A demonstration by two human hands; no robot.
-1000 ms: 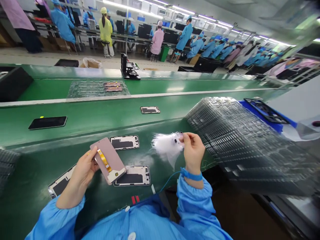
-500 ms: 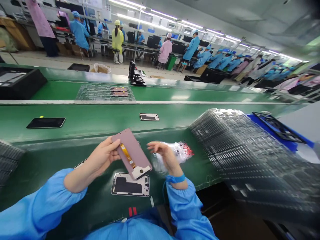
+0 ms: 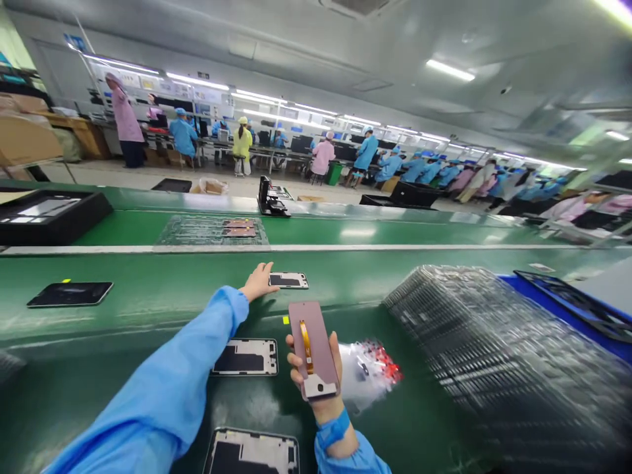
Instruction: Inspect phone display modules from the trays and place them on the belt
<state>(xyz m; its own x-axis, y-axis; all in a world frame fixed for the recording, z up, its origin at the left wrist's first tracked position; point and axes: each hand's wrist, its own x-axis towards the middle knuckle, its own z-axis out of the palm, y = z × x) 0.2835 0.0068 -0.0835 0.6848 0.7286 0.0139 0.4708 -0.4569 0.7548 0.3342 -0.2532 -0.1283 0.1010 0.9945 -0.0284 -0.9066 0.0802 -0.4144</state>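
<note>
My right hand (image 3: pixel 320 405) holds a phone display panel (image 3: pixel 318 332) from below, fingers and thumb at its two long edges. Its mauve back faces me, with an orange flex cable and a pale strip at the lower end. Stretched far forward, my left hand (image 3: pixel 259 282) grips the left end of a phone frame (image 3: pixel 291 281) lying on the green conveyor, thumb and fingers at its edges. A second phone frame (image 3: pixel 247 357) lies on the near surface, partly behind my left sleeve. Closest to me is another phone frame (image 3: pixel 254 451), cut off by the view's bottom edge.
Stacked clear plastic trays (image 3: pixel 474 329) rise at the right, beside a blue bin (image 3: pixel 523 296). A clear bag with red-tipped pieces (image 3: pixel 378 368) lies by my right hand. A dark phone (image 3: pixel 70 294) rests at left. Beyond the white rail sits a clear tray (image 3: pixel 192 230); people work behind.
The display panel has passed from my left hand to my right. My left hand has reached forward to the phone frame on the conveyor. The view has tilted upward.
</note>
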